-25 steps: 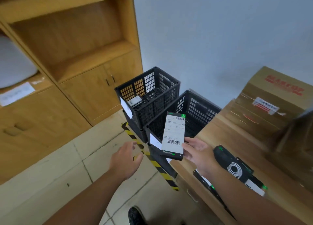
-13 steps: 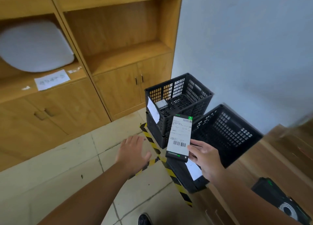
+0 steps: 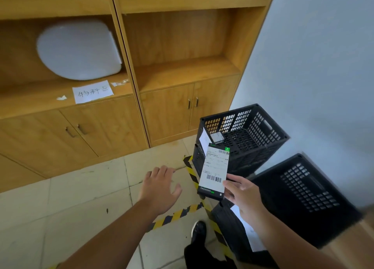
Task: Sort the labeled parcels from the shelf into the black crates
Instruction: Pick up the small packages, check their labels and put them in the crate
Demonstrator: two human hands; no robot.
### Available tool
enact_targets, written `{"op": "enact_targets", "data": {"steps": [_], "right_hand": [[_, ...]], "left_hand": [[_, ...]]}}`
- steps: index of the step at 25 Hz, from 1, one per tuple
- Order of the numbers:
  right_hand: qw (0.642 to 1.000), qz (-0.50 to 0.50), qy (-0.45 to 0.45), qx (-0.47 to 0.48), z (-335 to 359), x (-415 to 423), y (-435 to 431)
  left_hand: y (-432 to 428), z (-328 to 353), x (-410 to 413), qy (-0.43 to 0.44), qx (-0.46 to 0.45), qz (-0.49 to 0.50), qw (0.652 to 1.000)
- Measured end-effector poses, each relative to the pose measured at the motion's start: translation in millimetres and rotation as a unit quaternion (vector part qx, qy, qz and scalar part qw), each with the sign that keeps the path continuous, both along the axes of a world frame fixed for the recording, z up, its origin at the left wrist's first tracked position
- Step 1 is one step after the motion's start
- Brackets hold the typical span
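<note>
Parcel (image 3: 215, 168), flat, black, white barcode label: we grip its lower corner in our right hand (image 3: 241, 193), fingers (image 3: 235, 178) curled round it, just before the farther black perforated plastic crate (image 3: 261, 127). Our left hand (image 3: 159, 188) hovers over the pale tiled floor (image 3: 81, 200), fingers spread, empty.

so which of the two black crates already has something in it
The farther crate, the one closer to the wooden cabinet: a small grey parcel lies inside it. The nearer crate shows nothing in the part of it that is visible.
</note>
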State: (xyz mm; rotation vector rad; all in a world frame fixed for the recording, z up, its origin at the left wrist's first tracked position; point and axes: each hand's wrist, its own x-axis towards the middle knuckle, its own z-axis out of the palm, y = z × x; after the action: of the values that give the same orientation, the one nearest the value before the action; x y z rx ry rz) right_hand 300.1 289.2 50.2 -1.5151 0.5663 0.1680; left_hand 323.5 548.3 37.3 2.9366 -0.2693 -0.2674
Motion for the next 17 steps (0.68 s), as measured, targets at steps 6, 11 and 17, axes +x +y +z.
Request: {"op": "enact_targets", "data": {"steps": [6, 11, 17], "right_hand": [[0.999, 0.032, 0.004, 0.026, -15.1, 94.8, 13.5], [0.999, 0.028, 0.028, 0.036, -23.3, 173.1, 23.1], [0.998, 0.033, 0.053, 0.029, -28.0, 249.6, 43.9]], "left_hand": [[18.3, -1.6, 74.2, 0.011, 0.023, 0.024, 0.999], [22.5, 11.4, 148.6, 0.012, 0.052, 0.029, 0.998], [29.0, 9.4, 226.1, 0.007, 0.036, 0.020, 0.999]]}}
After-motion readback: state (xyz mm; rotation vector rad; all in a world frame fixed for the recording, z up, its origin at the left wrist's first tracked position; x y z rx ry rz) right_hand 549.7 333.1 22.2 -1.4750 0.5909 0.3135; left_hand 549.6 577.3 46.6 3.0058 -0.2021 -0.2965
